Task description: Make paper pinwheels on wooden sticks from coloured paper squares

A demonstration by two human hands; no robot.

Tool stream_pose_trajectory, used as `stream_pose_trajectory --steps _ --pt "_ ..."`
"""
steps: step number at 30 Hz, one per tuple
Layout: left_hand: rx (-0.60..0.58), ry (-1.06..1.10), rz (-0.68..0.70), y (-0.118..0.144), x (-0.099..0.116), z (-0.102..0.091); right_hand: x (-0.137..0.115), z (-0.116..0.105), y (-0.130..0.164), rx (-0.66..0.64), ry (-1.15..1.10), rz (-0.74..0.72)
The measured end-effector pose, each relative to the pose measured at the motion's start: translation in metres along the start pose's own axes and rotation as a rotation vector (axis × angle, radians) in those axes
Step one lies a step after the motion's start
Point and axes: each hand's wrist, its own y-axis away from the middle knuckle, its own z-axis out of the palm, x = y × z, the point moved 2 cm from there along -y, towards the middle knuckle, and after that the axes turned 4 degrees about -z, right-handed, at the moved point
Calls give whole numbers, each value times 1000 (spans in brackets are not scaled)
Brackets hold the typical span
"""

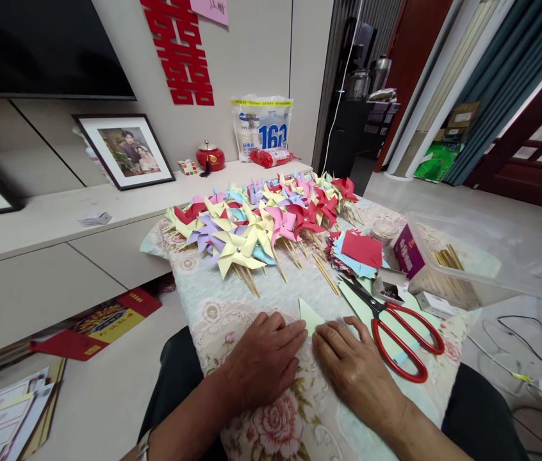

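Pinwheels fill the far half of your cloth-covered table, a wide heap in yellow, pink, red, blue and lilac with their sticks pointing toward you. To the right stands a clear plastic box with more sticks inside, and a stack of cut paper squares lies near it. Red-handled scissors rest on the table just beside your right hand, blades shut.

Smallest is the pale green paper at the near edge, its folded corner peeking out between your hands. By the look of it you are creasing a fold in a fresh square. A next move, I judge, calls for a firm press along the crease with the edges kept aligned.

Your left hand lies palm down, fingers spread flat, fingertips on the paper's left edge. Your right hand lies likewise flat, fingers pointing inward and pressing the sheet. Neither hand grips anything; both simply pin the paper to the cloth, wrists low, forearms angled in from your lap.
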Motion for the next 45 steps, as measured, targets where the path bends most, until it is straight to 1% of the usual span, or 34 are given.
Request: stream_pose_trajectory --steps 3,7,12,16,19,25,28,31,32,33,35,36,38,40,41,43,45 --pt "4 20 -28 -1 0 0 1 -1 1 35 6 20" --pt "-3 40 -78 -3 0 -2 3 0 0 67 76 -2" --pt "-5 20 -128 -4 -1 -1 -1 1 -8 -20 235 -39" --pt "38 13 -199 -6 -3 4 -5 -2 -16 -139 340 -108" --pt "68 22 -233 -8 -3 6 -5 -4 -22 -192 374 -169" --pt "108 84 -265 -8 -7 8 3 -3 -27 -200 360 -197" --pt "173 189 -282 -5 -11 12 8 -5 -23 -142 296 -175" --pt "330 403 -339 -1 -9 19 14 -14 -16 -5 151 -76" --pt "383 511 -383 1 -7 22 15 -18 -13 49 82 -25" --pt "428 632 -454 3 -4 26 15 -23 -11 104 -4 36" --pt "519 911 -593 6 5 33 15 -33 -6 193 -226 183" --pt "553 1086 -650 6 10 36 14 -36 -3 214 -352 268" --pt "598 1452 -702 4 21 38 10 -39 0 207 -590 420" --pt "551 1752 -749 -2 31 35 6 -37 4 162 -775 531" --pt "528 1857 -770 -4 35 32 3 -34 5 141 -850 566" --pt "499 1992 -762 -10 42 26 -1 -30 7 119 -972 610" --pt "479 2054 -738 -14 47 21 -4 -28 8 94 -1046 630"
